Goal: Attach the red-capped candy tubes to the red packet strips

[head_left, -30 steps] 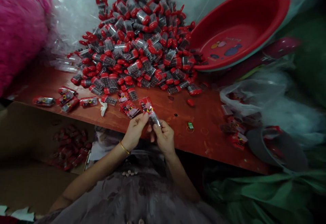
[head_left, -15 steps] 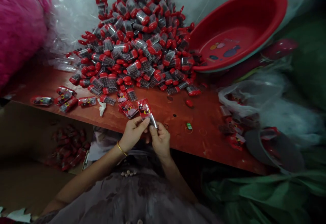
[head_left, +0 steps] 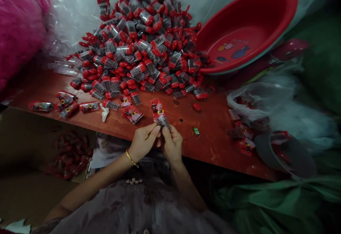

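It's a dim corner, with a pale wall behind and a reddish wooden table (head_left: 226, 134) running across it. A great heap of red-capped clear containers (head_left: 138, 45) is piled at the back, dark pieces showing inside many of them, and a red basin (head_left: 255, 17) tilts up against its right side. A big pink bag (head_left: 20, 28) bulges in at the far left.

The person sits close to the near edge with both hands at one small red-printed packet (head_left: 157, 109). The left hand (head_left: 144, 140) has its thumb and fingers pinched on the lower end; the right hand (head_left: 172, 145) grips the same end from the other side — the two thumbs nearly meet. The packet's printed top points away over the table; whether it touches the wood, I can't tell. Flat red cards or packets (head_left: 132, 114) lie just to its left, and filled packets (head_left: 89, 106) lie farther along.

To my eye the step in hand is fingerwork at that lower end, though tucking, folding or straightening — I couldn't say which, as the fingers cover it. The next move, I'd judge, calls for one pinch to stay firm while the other hand shifts its hold, without creasing the print.
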Tool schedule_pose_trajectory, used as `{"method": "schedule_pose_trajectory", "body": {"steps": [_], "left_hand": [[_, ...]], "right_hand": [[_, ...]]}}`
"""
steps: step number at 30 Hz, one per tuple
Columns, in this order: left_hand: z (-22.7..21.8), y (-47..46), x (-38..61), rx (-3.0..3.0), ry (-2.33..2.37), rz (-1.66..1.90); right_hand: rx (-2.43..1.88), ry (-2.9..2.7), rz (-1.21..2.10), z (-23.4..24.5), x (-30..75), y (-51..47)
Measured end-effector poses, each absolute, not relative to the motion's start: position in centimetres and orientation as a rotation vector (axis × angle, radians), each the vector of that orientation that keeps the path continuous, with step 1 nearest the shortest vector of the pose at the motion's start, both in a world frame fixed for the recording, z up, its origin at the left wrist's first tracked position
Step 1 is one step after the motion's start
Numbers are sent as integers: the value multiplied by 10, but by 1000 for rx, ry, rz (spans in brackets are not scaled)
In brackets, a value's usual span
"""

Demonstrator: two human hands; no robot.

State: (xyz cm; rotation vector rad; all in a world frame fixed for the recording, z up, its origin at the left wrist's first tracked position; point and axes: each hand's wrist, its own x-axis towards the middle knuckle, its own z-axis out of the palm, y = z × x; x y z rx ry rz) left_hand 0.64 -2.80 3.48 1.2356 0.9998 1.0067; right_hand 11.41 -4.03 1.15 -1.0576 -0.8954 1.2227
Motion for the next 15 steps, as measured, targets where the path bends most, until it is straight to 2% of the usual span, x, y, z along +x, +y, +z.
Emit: {"method": "schedule_pose_trajectory", "body": {"steps": [7, 15], "left_hand": [[48, -4, 0, 1123, 1044, 1141], [39, -18, 16, 1218, 1107, 1034]], "right_hand": [[-1041, -939, 1277, 10, 109, -42], [-1124, -856, 1152, 13, 113, -42]]}}
